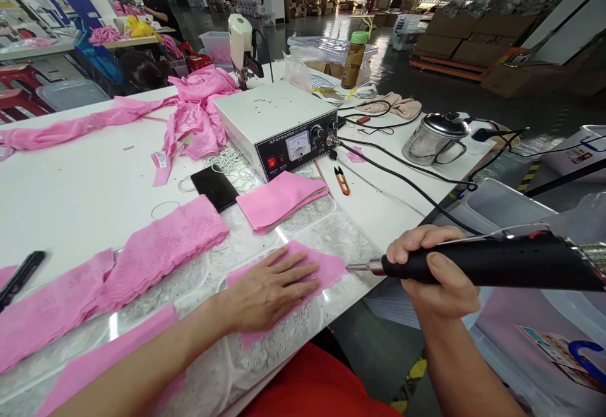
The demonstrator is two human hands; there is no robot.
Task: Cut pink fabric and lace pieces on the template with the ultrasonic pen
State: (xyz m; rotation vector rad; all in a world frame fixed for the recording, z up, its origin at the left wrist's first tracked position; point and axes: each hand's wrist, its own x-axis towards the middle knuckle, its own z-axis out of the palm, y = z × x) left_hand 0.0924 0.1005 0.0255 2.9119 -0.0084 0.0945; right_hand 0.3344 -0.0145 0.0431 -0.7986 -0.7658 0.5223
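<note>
My left hand (272, 287) lies flat, fingers spread, on a pink lace fabric piece (326, 267) over a clear-covered, stone-patterned surface (343, 231). In my right hand (442, 272) is a black ultrasonic handpiece (502, 260); its thin metal tip points left and meets, or nearly meets, the fabric's right edge. Above my left hand sits a folded pink fabric stack (279, 199). More pink lace pieces (165, 250) form a row to the left, and a flat pink piece (108, 354) lies partly under my left forearm.
A white control box (279, 120) with a dial stands behind the fabric, its black cable (402, 177) running right. Orange thread snips (341, 181), a black phone (214, 188), a lidded steel mug (435, 139) and a bottle (355, 60) are on the table. Plastic bins (502, 205) stand at right.
</note>
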